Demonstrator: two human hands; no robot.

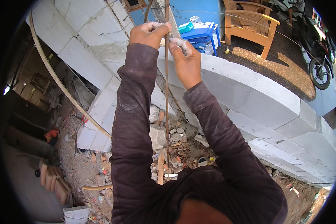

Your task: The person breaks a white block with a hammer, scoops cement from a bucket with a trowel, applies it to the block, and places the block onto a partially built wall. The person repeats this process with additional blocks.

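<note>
One thin rod (167,112) runs straight down in front of rubble (180,156).
The left grip (147,34) pinches the rod high up, thumb and forefinger pressed together; the right grip (186,61) is just below, fingertips bunched beside the rod, though I cannot tell whether they close on it. A white block wall (86,22) slants away on the left, with a curved strip (50,71) across it; a low wall (235,86) of pale blocks bends off to the right. Broken brick and stone cover the ground between them. Past the low wall, a wooden chair (248,28) and a motorcycle (320,71) stand on a dark, speckled floor (255,72) with patches of sunlight. Bricks (55,181) are stacked at lower left.
</note>
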